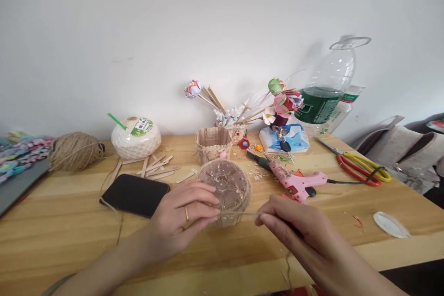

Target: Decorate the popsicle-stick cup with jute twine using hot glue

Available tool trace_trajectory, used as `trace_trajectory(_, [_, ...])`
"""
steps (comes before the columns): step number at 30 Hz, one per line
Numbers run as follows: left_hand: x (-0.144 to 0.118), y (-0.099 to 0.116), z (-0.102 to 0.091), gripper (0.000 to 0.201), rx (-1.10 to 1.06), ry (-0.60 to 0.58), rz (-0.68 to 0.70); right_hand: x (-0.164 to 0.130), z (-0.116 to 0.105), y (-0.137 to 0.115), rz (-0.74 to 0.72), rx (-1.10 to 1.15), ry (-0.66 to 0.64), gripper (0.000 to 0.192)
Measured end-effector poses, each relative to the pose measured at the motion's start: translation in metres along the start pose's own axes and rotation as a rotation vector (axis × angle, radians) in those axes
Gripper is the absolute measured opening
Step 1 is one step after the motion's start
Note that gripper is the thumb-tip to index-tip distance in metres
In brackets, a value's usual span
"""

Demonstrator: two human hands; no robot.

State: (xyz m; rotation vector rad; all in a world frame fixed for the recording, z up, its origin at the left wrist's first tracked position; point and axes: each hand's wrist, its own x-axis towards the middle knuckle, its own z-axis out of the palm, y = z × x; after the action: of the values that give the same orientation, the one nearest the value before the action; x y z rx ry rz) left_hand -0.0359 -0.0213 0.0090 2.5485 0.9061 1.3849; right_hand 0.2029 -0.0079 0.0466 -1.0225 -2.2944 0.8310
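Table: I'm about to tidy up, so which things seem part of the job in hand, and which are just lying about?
Probably in the job:
cup, at the left hand
strand, pinched in the right hand
twine ball
glue gun
scissors

Probably just lying about:
phone
coconut
bottle
tissues

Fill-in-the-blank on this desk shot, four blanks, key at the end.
1. The right hand pinches twine between index finger and ____.
2. The left hand wears a ring coloured ____.
3. The glue gun is mainly ____.
4. The straw in the white coconut is ____.

Missing words: thumb; gold; pink; green.
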Motion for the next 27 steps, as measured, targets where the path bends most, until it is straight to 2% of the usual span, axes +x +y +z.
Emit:
trace_trajectory(4, [-0.002, -0.002, 0.002, 0.013, 0.037, 0.021, 0.072, 0.010, -0.002, 0.008, 0.036, -0.089, 0.044, 0.034])
trace_trajectory(11, [-0.005, -0.005, 0.004, 0.012, 0.090, 0.019, 0.094, 0.013, 0.005, 0.026, 0.068, -0.142, 0.008, 0.039])
trace_trajectory(18, [-0.006, -0.004, 0.004, 0.014, 0.096, 0.002, 0.086, 0.011, 0.004, 0.027, 0.030, -0.142, -0.003, 0.041])
trace_trajectory(27, [-0.009, -0.003, 0.003, 0.015, 0.127, -0.027, 0.058, 0.008, 0.004, 0.031, 0.063, -0.117, -0.034, 0.041])
